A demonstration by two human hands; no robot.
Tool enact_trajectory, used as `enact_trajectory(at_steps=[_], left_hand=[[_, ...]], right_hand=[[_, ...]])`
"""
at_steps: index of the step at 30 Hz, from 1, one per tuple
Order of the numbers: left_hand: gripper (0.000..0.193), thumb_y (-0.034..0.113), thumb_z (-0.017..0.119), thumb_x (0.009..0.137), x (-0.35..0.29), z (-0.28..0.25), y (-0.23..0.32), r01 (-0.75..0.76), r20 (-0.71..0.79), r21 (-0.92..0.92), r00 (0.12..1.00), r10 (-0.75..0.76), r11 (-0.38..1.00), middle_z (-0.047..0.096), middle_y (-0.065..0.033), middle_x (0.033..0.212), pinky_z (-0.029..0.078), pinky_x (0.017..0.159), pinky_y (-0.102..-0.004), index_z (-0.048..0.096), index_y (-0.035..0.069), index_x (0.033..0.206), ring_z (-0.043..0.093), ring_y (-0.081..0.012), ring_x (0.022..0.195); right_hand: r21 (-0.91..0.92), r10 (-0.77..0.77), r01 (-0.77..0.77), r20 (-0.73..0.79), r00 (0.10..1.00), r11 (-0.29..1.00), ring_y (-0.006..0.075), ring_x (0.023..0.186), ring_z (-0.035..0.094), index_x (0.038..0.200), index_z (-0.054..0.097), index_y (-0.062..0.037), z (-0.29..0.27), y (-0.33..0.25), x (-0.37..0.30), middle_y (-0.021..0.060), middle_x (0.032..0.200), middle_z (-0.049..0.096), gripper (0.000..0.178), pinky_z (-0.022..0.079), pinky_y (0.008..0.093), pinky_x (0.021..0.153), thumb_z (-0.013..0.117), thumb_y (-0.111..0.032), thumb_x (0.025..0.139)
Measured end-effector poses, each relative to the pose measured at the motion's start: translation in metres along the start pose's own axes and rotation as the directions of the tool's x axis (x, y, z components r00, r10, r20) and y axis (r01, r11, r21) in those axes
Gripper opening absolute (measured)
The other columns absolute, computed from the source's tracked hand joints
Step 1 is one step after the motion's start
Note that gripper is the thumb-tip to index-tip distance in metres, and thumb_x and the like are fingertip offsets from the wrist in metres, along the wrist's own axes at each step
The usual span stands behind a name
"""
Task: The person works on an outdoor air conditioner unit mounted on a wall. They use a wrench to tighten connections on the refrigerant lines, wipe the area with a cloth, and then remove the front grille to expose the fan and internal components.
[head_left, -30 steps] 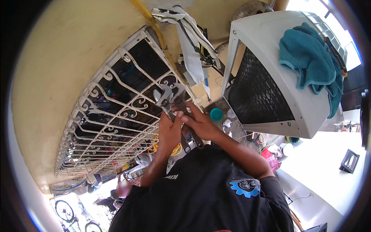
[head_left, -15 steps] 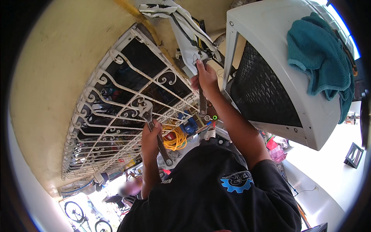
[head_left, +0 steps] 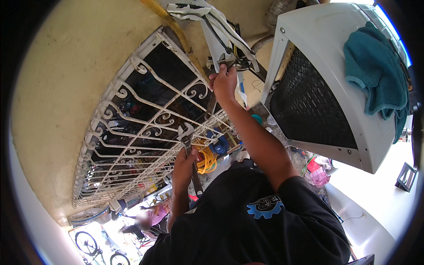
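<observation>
My left hand is closed round the handle of a metal adjustable wrench, jaws up, in front of the window grille. Higher up, my right hand grips a second adjustable wrench. Its handle slants down to the left below my fingers, and its head is up at the lower end of a white-wrapped bundle with dark and yellow lines. My fingers partly cover that spot, so I cannot tell exactly what the jaws sit on. To the right stands a white outdoor air-conditioner unit.
A teal towel hangs over the unit. White scrolled bars form the window grille on the left wall. Yellow corrugated conduit runs above it. Below lie a coiled orange cord and a blue tool. Another person is at lower left.
My right hand has shifted left, and its wrench handle has swung from hanging nearly straight down to slanting left. The view has turned slightly; my left hand still holds its wrench.
</observation>
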State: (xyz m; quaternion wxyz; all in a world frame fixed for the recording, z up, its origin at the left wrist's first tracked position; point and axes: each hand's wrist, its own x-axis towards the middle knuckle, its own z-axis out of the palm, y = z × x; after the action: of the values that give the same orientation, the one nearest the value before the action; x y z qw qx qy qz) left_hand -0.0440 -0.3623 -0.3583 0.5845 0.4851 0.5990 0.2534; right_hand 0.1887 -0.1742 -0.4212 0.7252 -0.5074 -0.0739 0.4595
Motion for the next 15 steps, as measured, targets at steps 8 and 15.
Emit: enact_trajectory(at_steps=[8, 15], left_hand=[[0.023, 0.028, 0.060, 0.106, -0.010, -0.013, -0.010, 0.087, 0.002, -0.020, 0.996, -0.087, 0.996, 0.055, 0.0054, 0.081, 0.035, 0.061, -0.0248, 0.064, 0.006, 0.111, 0.045, -0.0053, 0.069], [0.021, 0.027, 0.063, 0.103, -0.021, -0.028, -0.026, 0.130, -0.026, -0.057, 0.991, -0.132, 0.990, 0.053, 0.0056, 0.079, 0.035, 0.056, -0.0232, 0.063, 0.007, 0.111, 0.045, -0.0048, 0.063]], right_hand=[[0.307, -0.007, 0.055, -0.154, 0.988, 0.950, 0.0204, 0.054, 0.055, 0.117, 0.035, -0.0065, 0.051, 0.019, 0.016, 0.0131, 0.080, 0.059, 0.021, 0.046, 0.0351, 0.048, 0.042, -0.025, 0.112], [0.213, -0.158, 0.221, -0.277, 0.948, 0.952, 0.0201, 0.059, 0.054, 0.118, 0.035, -0.0064, 0.063, 0.035, 0.045, 0.0119, 0.080, 0.057, 0.016, 0.047, 0.0355, 0.052, 0.041, -0.019, 0.111]])
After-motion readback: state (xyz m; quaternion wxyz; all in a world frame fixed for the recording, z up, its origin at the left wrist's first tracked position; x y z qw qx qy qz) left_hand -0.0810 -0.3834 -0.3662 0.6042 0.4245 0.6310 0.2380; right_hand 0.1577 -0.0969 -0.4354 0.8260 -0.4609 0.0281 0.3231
